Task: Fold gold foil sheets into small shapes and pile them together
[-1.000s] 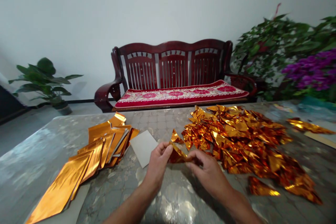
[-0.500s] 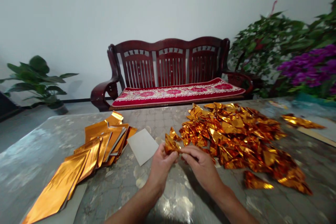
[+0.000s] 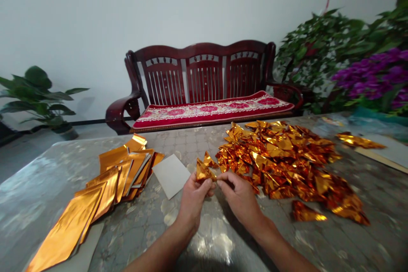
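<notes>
Left hand and right hand are together at the middle of the counter, both pinching a folded gold foil triangle between the fingertips, held just above the surface. Right next to it, beyond the hands, is a second foil triangle, and it looks like it is touching the big pile of folded foil triangles on the right. One loose triangle lies in front of the pile. To the left are a plain grey card and overlapping flat gold foil sheets. Past the counter: dark red wooden bench with a red floral cushion, potted plant, purple flowers.
</notes>
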`<state>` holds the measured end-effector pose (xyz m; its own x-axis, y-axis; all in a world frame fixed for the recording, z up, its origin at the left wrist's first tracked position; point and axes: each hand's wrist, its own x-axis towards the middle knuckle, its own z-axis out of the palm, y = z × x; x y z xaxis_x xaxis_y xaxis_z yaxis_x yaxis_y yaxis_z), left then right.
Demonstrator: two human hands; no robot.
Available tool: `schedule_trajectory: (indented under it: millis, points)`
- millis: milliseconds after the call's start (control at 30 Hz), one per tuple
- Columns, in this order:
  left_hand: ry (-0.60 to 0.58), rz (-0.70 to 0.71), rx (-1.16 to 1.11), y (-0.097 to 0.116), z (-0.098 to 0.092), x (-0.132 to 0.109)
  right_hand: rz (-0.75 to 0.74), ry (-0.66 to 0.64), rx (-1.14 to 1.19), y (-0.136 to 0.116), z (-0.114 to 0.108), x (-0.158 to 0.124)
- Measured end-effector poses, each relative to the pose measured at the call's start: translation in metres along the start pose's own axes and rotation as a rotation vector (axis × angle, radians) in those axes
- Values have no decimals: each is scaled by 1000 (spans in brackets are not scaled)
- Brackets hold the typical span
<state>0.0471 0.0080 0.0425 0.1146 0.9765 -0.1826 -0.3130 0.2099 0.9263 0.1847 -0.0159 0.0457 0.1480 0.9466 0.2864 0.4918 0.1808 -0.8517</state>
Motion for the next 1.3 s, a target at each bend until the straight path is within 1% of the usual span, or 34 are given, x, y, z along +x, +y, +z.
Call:
schedule_trajectory:
  millis: [100, 200, 333, 500, 633, 800, 1067, 1300]
  points:
    - [-7, -13, 17, -3, 0, 0, 5, -9, -42, -1, 0, -1]
    - [-19, 6, 20, -6, 0, 0, 6, 1, -85, -2, 1, -1]
    - [18, 30, 71, -7, 1, 0, -26, 6, -104, -1, 4, -1]
    - [11, 56, 112, -8, 1, -2, -96, 45, -134, -4, 5, -2]
    - [27, 77, 124, -10, -2, 0, -106, 57, -139, -8, 5, -4]
    - [-4, 99, 128, -12, -3, 0, -105, 101, -134, -8, 9, -7]
    - [-60, 127, 91, -11, -3, -2, -70, 53, -106, -8, 6, -7]
    - [-95, 75, 82, -14, -6, -1, -39, -15, -24, -3, 2, -6]
